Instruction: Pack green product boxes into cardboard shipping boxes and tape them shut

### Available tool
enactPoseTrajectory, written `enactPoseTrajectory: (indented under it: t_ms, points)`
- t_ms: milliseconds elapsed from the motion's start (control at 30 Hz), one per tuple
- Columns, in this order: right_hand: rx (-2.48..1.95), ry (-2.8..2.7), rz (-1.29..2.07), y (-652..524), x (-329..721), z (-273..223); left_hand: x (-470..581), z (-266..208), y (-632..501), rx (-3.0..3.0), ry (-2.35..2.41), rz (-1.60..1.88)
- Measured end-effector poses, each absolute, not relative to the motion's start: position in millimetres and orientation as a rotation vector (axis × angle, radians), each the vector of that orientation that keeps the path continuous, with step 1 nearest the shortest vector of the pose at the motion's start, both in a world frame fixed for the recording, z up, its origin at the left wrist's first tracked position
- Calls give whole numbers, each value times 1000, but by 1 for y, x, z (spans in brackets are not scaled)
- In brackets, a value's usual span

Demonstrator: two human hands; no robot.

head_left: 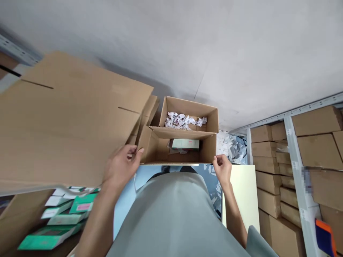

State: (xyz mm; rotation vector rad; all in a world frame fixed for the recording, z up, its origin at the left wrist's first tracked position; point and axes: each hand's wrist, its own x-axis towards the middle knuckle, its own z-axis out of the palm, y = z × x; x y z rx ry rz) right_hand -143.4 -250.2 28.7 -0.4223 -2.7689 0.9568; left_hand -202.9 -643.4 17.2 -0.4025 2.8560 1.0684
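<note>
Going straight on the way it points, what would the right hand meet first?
Likely the nearer open box: the right hand is right at its near right corner, though exact contact is unclear.

Brown cardboard box [160, 145], open-topped, upright; pale-green carton [185, 144] inside, seemingly lying flat.

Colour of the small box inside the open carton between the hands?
The small box is pale green with a small pinkish mark; head view.
</note>
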Motion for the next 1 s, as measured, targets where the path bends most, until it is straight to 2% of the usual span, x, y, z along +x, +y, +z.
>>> enactPoseTrajectory:
  t_ms: [133,267,367,467,600,733,867,1000]
  points:
    - [-343,-2819,973,-223,-174,48,-232,26,-626,-461,2932,1088]
    - [-204,-2781,874,-200,-231,74,-279,28,-605,-23,3050,1065]
    - [-29,-2779,839,-196,-286,85,-300,17,-596,88,3078,895]
    - [185,-2882,855,-205,-347,75,-302,7,-593,24,3170,679]
    - [482,-3213,749,-239,-422,35,-292,4,-593,36,3270,604]
    - [941,-3499,400,-295,-469,-9,-286,5,-593,69,3313,548]
    - [1460,-3485,-94,-358,-490,-43,-284,4,-594,16,3268,587]
    - [1582,-3466,-541,-402,-502,-77,-283,5,-594,-85,3134,768]
